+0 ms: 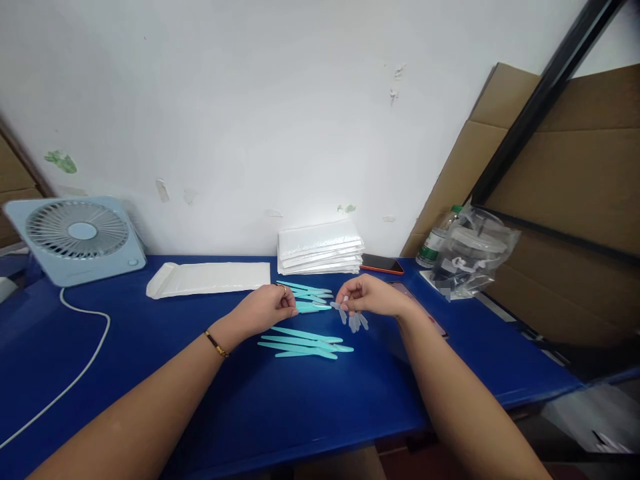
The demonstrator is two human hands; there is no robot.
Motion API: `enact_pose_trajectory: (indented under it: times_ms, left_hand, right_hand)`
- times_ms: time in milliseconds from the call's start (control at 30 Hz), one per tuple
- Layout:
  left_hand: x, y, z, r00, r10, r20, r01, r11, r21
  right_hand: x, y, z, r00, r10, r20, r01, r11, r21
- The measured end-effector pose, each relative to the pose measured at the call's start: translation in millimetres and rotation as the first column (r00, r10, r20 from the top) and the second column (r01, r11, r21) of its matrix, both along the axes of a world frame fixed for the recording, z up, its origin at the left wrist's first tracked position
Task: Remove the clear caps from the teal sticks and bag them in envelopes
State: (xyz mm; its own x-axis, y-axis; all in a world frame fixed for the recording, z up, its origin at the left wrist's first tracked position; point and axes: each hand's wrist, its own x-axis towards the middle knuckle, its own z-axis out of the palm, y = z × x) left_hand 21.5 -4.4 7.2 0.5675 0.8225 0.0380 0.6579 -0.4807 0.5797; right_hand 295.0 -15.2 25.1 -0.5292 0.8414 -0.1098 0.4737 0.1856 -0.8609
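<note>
Turquoise tools (306, 348): four in near group

With only one wall and a table in view, this is probably a plain workroom, a small workshop or packing corner. The white wall (250, 127) is marked with torn scraps (162, 191) and green patches. White padded envelopes (320, 247) are stacked along the blue table's (370, 407) back edge, matching turquoise handles (306, 347) lie in bunches between back and front edges, and big cardboard sheets (595, 160) stand beyond the right edge. A fan (83, 230) sits at the back left corner.
</note>
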Motion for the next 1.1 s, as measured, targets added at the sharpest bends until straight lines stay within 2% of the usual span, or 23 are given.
enact_pose_trajectory:
  times_ms: [267, 400, 500, 567, 600, 667, 733, 800, 900, 1000, 1100]
  left_hand:
    - [5.9, -2.4, -2.1, 1.0, 0.004, 0.005, -0.005, 1.0, 0.021]
    - [10.1, -3.2, -2.3, 0.998, 0.058, 0.003, -0.058, 0.979, 0.196]
    - [8.4, -3.4, 0.4, 0.996, 0.086, 0.003, -0.082, 0.947, 0.312]
    - [5.5, -4.5, 3.7, 0.999, 0.007, -0.051, 0.007, 0.962, 0.272]
    - [4.1, -5.3, 5.2, 0.995, -0.055, -0.087, 0.073, 0.973, 0.219]
    - [2.5, -7.5, 7.5, 0.975, -0.167, -0.147, 0.183, 0.977, 0.107]
    - [2.9, -9.9, 8.3, 0.959, -0.221, -0.179, 0.231, 0.972, 0.039]
    - [4.5, -11.8, 8.2, 0.953, -0.226, -0.2, 0.232, 0.973, 0.006]
    - [5.5, -12.5, 7.5, 0.964, -0.162, -0.209, 0.162, 0.987, -0.015]
    - [2.7, -9.9, 6.0, 0.989, -0.09, -0.114, 0.088, 0.996, -0.028]
    - [-0.5, -6.1, 4.4, 0.999, -0.032, -0.011, 0.032, 0.999, 0.014]
  right_hand:
    - [-14.2, -1.5, -7.4, 0.999, 0.012, -0.042, -0.013, 1.0, -0.008]
    - [-18.7, 1.4, -13.0, 0.998, -0.04, -0.05, 0.044, 0.994, 0.096]
    - [-11.1, 3.5, -11.9, 0.992, -0.115, 0.061, 0.092, 0.953, 0.29]
    - [-3.7, 4.3, -10.4, 0.972, -0.134, 0.192, 0.047, 0.915, 0.401]
    - [-0.4, 4.7, -10.1, 0.958, -0.119, 0.26, 0.0, 0.91, 0.416]
    - [3.9, 5.7, -10.9, 0.928, -0.068, 0.367, -0.086, 0.917, 0.39]
    - [5.0, 6.8, -13.1, 0.905, -0.041, 0.423, -0.133, 0.918, 0.374]
    - [4.2, 7.7, -15.4, 0.898, -0.046, 0.437, -0.137, 0.916, 0.378]
    - [3.3, 7.9, -16.4, 0.899, -0.06, 0.433, -0.101, 0.935, 0.339]
    - [5.2, 7.3, -13.9, 0.929, -0.087, 0.36, -0.034, 0.948, 0.316]
    - [7.9, 6.7, -9.3, 0.96, -0.163, 0.23, 0.06, 0.915, 0.399]
